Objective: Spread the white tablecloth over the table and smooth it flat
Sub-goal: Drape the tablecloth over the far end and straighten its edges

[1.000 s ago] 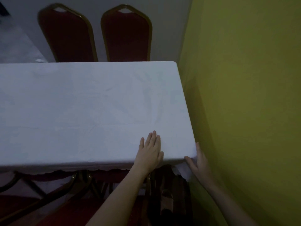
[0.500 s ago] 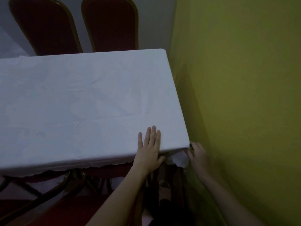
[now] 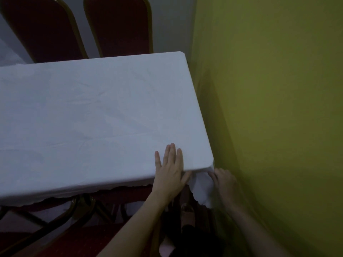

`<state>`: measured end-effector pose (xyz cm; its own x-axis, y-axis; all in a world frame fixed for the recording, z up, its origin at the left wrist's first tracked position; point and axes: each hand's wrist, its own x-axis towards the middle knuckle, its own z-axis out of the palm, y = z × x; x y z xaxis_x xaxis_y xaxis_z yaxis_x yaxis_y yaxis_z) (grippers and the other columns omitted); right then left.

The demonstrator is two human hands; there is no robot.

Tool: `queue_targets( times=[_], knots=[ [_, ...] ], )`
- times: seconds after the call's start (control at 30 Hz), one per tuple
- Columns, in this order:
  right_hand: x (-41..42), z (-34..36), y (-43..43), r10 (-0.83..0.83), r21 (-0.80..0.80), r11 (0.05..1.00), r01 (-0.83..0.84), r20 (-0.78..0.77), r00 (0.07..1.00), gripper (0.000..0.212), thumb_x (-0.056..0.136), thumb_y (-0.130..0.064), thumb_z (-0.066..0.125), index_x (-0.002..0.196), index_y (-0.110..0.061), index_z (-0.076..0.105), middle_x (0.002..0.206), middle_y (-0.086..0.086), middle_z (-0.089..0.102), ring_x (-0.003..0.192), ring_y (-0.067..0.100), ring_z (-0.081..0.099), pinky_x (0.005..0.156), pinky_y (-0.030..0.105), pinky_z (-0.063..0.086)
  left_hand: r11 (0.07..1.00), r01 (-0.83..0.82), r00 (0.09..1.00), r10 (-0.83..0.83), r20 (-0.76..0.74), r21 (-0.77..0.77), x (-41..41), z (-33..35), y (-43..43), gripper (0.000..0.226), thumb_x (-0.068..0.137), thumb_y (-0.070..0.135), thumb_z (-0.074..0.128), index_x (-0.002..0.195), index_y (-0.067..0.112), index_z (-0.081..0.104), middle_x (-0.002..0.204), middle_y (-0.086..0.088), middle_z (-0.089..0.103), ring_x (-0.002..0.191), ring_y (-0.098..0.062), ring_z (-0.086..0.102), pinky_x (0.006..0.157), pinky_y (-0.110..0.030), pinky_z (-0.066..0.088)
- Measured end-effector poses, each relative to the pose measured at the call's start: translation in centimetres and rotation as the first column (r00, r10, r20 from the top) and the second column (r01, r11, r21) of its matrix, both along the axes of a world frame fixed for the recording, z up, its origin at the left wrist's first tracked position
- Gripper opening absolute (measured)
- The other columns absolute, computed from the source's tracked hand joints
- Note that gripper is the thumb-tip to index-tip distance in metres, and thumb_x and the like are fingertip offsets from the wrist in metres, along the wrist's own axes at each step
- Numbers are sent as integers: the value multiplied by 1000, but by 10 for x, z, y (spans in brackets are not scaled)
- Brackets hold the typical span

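- Covering the whole top of the surface (image 3: 199, 115), the white tablecloth (image 3: 96, 117) runs from the far edge to the near edge and out of view to the left.
- Faint creases cross the cloth, the clearest a long line running left to right across its near half.
- Along the near edge the cloth hangs down a short way and ends in a scalloped hem.
- At the near right corner a flap of cloth hangs lower than the rest of the hem.
- The left hand (image 3: 169, 170) lies palm down on the cloth at the near edge, close to the near right corner, its fingers (image 3: 171, 151) straight and slightly spread, holding nothing; the thumb drops over the edge.
- The right hand (image 3: 225, 182) sits just below the near right corner, its fingers (image 3: 216, 172) curled against the hanging flap and seemingly pinching it; blur makes the exact grip hard to tell.
- A yellow-green wall (image 3: 274, 108) stands just beside the right edge of the surface.
- Two red chairs (image 3: 118, 26) with gold frames stand behind the far edge.
- Chair legs and a red seat (image 3: 61, 240) show under the near edge.
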<state>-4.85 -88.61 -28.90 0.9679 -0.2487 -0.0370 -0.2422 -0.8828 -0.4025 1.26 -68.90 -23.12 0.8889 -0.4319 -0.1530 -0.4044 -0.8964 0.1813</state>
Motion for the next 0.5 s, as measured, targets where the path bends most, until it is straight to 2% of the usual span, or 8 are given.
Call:
queue_targets(
  times=[0.1,0.17,0.23,0.3,0.4,0.5],
  knots=[
    [1,7,-1,19,61,998,-15,-73,997,23,91,-24,58,71,-14,59,70,4,61,64,20,51,56,36,42,998,47,999,-47,17,-39,14,2,-3,68,96,50,19,151,13,8,160,-12,-1,148,-26,-6,116,-59,2],
    [4,12,2,8,110,994,7,-134,991,16,91,-16,57,76,-13,60,77,6,63,69,21,55,59,35,44,997,68,997,-69,-21,-38,21,-2,-3,68,97,51,16,152,16,-3,160,-7,-13,146,-23,-16,117,-57,-3],
    [8,11,3,5,154,988,21,-169,986,14,92,-16,53,78,-16,55,80,3,62,72,21,59,61,36,48,996,82,996,-82,-28,-20,21,-5,-1,68,97,53,13,151,18,-8,159,-5,-18,145,-21,-21,117,-55,-7],
    [8,4,1,-8,206,978,37,-138,990,8,91,-26,57,88,-18,56,88,0,62,79,19,60,66,38,51,996,86,996,-86,-28,-7,19,-7,0,68,96,53,12,151,18,-9,158,-5,-19,145,-21,-22,117,-54,-9],
    [5,-3,-2,-104,276,954,118,-63,993,42,86,-39,63,117,-12,54,111,1,59,99,18,57,80,38,50,996,84,996,-84,-25,-1,19,-6,-1,68,97,53,13,151,18,-10,158,-5,-20,144,-21,-23,117,-54,-10],
    [10,8,0,-84,348,935,61,51,995,59,86,-30,67,134,-6,44,125,-5,46,115,12,45,93,31,40,996,86,996,-86,-29,-1,20,-6,0,69,96,53,14,151,18,-8,159,-6,-18,145,-22,-21,116,-54,-10]
  ],
)
